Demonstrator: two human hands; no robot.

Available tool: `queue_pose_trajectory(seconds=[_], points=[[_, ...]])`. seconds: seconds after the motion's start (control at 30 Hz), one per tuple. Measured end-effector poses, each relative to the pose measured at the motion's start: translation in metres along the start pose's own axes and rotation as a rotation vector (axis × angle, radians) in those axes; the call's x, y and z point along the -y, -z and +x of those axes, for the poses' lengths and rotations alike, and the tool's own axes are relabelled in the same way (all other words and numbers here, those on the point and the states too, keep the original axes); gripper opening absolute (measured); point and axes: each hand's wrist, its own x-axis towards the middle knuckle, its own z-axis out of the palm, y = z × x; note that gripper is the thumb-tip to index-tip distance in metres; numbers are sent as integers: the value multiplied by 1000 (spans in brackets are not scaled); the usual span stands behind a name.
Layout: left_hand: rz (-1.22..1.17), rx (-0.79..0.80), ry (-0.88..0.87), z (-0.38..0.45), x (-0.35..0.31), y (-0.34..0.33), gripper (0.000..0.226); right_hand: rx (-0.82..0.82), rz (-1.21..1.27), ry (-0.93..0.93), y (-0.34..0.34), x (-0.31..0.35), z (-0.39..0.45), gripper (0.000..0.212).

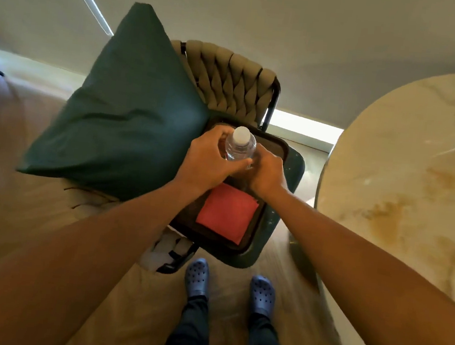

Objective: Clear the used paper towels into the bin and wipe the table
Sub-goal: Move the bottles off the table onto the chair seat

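Observation:
A clear plastic water bottle [240, 145] with a white cap stands upright over a dark tray [253, 239] on a chair seat. My left hand [207, 162] grips the bottle from the left, fingers curled round its body. My right hand [267, 173] holds it from the right. A folded red cloth [226, 214] lies flat on the tray, just below my hands. The round marble table [404, 191] fills the right side. No paper towels or bin can be made out.
The chair [230, 80] has a woven beige back and a dark green seat edge. A large green cushion [122, 116] leans on its left side. White crumpled material [165, 250] lies under the chair. My feet in blue clogs [197, 277] stand on wooden floor.

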Motion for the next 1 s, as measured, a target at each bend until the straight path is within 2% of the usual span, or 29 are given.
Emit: queue_pose_trajectory(seconds=[0.17, 0.3, 0.5, 0.63, 1.0], points=[[-15, 68, 99, 28, 53, 2, 62, -36, 165, -103, -49, -9, 31, 55], [11, 119, 148, 49, 89, -5, 65, -53, 74, -137, -77, -26, 54, 52], [-22, 149, 237, 70, 126, -30, 63, -73, 106, -273, -104, -52, 79, 36], [-29, 173, 275, 80, 143, -46, 66, -61, -5, -283, -113, -71, 89, 36], [-42, 169, 360, 84, 155, -67, 67, -62, 1, -326, -124, -90, 97, 35]])
